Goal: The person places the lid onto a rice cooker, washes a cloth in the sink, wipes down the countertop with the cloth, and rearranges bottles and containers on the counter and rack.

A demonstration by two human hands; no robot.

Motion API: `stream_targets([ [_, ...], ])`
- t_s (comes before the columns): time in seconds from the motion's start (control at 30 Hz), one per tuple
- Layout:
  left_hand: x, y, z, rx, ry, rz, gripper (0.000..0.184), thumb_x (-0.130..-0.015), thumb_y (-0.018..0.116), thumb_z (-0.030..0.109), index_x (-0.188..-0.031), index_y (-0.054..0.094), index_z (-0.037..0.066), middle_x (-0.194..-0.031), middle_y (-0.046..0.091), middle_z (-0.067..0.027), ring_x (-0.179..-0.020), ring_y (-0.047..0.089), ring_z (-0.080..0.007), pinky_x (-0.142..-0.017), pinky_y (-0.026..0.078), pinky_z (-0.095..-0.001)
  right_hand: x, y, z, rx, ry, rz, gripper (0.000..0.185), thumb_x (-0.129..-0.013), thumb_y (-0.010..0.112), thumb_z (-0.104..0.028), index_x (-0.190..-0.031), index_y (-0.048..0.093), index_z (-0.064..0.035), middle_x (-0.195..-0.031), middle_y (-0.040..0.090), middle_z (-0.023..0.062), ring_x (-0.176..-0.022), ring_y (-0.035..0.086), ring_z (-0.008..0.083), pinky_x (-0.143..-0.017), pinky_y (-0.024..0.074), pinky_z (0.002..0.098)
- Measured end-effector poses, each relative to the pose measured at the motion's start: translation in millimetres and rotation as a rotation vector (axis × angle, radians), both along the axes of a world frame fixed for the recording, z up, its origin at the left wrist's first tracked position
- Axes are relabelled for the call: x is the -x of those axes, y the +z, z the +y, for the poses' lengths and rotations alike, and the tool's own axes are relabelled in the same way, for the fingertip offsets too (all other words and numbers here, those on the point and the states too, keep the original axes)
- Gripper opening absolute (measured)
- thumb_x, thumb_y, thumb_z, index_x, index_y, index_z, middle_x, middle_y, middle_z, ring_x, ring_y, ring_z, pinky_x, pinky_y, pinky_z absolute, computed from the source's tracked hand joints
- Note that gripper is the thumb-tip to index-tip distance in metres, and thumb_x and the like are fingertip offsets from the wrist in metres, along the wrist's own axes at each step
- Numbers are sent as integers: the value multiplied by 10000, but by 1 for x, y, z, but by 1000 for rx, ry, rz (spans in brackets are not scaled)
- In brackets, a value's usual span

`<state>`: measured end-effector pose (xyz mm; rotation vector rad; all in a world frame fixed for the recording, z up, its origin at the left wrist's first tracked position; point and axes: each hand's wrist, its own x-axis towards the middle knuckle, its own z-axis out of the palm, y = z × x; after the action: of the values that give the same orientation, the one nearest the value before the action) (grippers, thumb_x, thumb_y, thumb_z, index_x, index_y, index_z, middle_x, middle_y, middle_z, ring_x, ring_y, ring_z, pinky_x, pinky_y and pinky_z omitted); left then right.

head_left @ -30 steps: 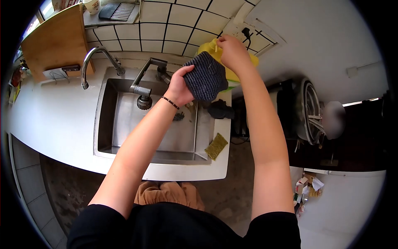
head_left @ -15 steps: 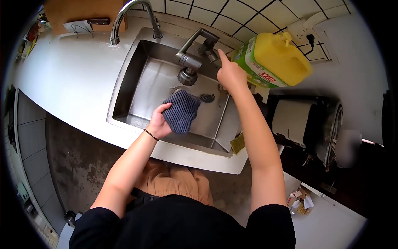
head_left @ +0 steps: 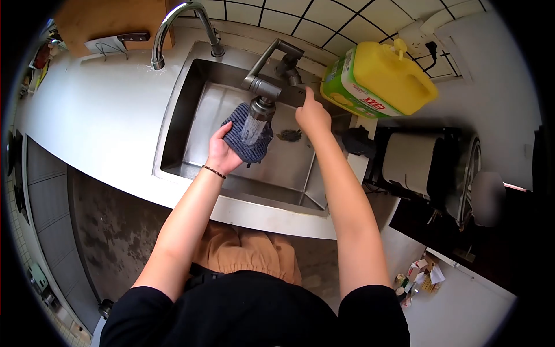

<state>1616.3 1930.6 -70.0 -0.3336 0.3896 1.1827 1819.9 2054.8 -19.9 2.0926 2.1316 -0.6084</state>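
My left hand (head_left: pixel 222 151) is closed on a blue-grey striped cloth (head_left: pixel 263 147), with my thumb on top and the rest of my fingers under it. The cloth is over the sink (head_left: pixel 283 179), right under the bent grey tap (head_left: pixel 265 88), and water (head_left: pixel 253 129) runs down onto it. The tap's round end hangs in front of the cloth and hides a bit of it. My right hand (head_left: pixel 315 117) has one finger poking out near the bottom of the tap. I cannot see its other fingers well, so I cannot tell if they are apart or together. A dark scrap (head_left: pixel 289 135) sits in the sink. My right arm blocks the sink's right edge. A big yellow jug (head_left: pixel 399 81) stands past my right hand, close to the wall. Its green and white label (head_left: pixel 361 95) has big red letters, but they are too slanted and blurry for me to read. A black lump of cloth (head_left: pixel 357 141) lies by the sink, on the tabletop (head_left: pixel 115 130). A shiny curved tap (head_left: pixel 161 43) leans over on the left, near a knife (head_left: pixel 134 37) and a brown board (head_left: pixel 115 20). A black plug (head_left: pixel 432 51) is in the wall behind the jug.
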Motion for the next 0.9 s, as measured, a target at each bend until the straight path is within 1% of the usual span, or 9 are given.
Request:
stream_targets([
  [0.1,-14,-3,16,10,-22,-43,495,-979,360,321,-1310,498,-21,-1313,561,-199,-1207,535,-368,-1065,385,-511,-15,-2,-37,-8,-116,206,610,-835,483,-159,-1437,380,-155,-918,682,234,-843,654,410,-779,525,478],
  [0.17,-23,-5,23,16,-54,-52,507,-976,359,347,-1296,516,-13,-1281,585,-193,-1175,554,-371,-1048,402,-508,-30,-15,-66,10,-185,330,586,-839,492,-150,-1417,405,-135,-878,682,186,-831,654,374,-763,514,466],
  [0.27,-33,-4,28,48,-36,42,522,-977,348,362,-1310,507,-8,-1300,571,-192,-1185,546,-369,-1054,396,-504,-44,-27,-111,46,-288,470,543,-843,506,-117,-1383,448,-101,-818,661,151,-784,647,335,-748,509,423],
  [0.4,-23,0,14,73,-22,-57,525,-978,352,354,-1339,479,-6,-1345,532,-200,-1234,509,-375,-1085,361,-518,-55,-42,-156,102,-391,604,499,-846,520,-92,-1342,483,-49,-779,634,131,-744,633,292,-737,502,375],
  [0.5,-8,3,-6,145,14,-42,529,-978,366,344,-1378,440,5,-1398,481,-211,-1298,449,-396,-1124,299,-553,-53,-53,-177,138,-425,692,483,-850,521,-74,-1329,490,-24,-776,633,126,-728,626,249,-720,499,351],
  [0.63,9,5,-34,184,41,15,509,-984,354,326,-1382,442,21,-1417,462,-204,-1313,430,-398,-1122,295,-569,-35,-64,-191,175,-429,777,460,-846,536,-61,-1304,518,-17,-777,634,118,-717,620,223,-715,500,332],
  [0.73,13,11,-47,208,61,39,495,-988,347,315,-1377,451,28,-1408,471,-206,-1310,433,-396,-1121,300,-563,-18,-67,-194,193,-409,807,447,-847,544,-63,-1291,532,-16,-774,637,114,-723,630,217,-717,503,329],
  [0.83,12,5,-56,196,56,74,479,-986,360,323,-1343,476,25,-1360,514,-200,-1250,488,-389,-1086,353,-548,-6,-68,-197,210,-397,818,441,-847,546,-61,-1286,534,-17,-767,636,109,-707,629,209,-701,506,329],
  [0.9,7,6,-61,216,48,78,478,-985,365,329,-1330,480,20,-1338,530,-198,-1220,513,-383,-1066,382,-539,-2,-70,-199,201,-351,834,450,-869,505,-32,-1318,499,-5,-769,618,80,-639,586,143,-619,489,274],
])
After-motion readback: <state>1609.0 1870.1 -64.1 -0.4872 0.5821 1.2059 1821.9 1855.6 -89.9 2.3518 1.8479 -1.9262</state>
